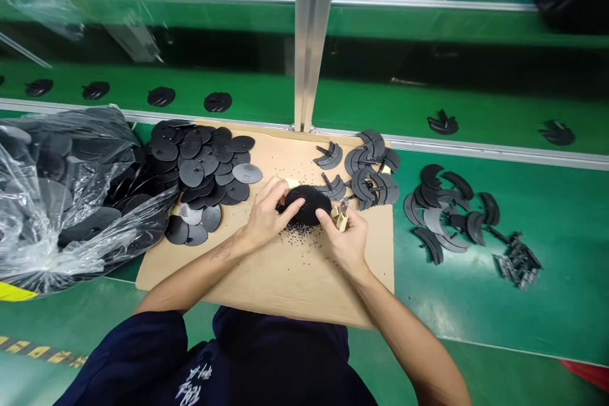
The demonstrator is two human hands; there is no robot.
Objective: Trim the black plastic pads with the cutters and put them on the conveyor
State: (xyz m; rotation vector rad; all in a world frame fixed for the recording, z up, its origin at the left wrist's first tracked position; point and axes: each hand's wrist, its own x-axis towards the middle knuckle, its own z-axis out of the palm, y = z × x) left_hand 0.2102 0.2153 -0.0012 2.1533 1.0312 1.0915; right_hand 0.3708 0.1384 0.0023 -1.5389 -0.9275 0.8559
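Note:
A black oval plastic disc (308, 205) is held up between my two hands over the cardboard sheet (266, 279). My left hand (269, 212) closes on its left edge, thumb on the face, with something pale yellow at the index fingertip. My right hand (348, 238) presses its thumb on the disc's right edge. Against its fingers is a small cream-and-metal object (340, 216), whose kind I cannot make out. Tiny black bits (302, 235) lie scattered beneath the disc. Curved black pieces (335, 187) lie just beyond my right hand.
Oval discs (204, 162) are heaped at left beside a clear plastic bag (85, 203) of more discs. Curved parts (438, 206) and small dark parts (518, 260) lie on the green table at right. A metal post (314, 38) rises behind the cardboard. Assembled pieces (217, 101) sit along the green strip.

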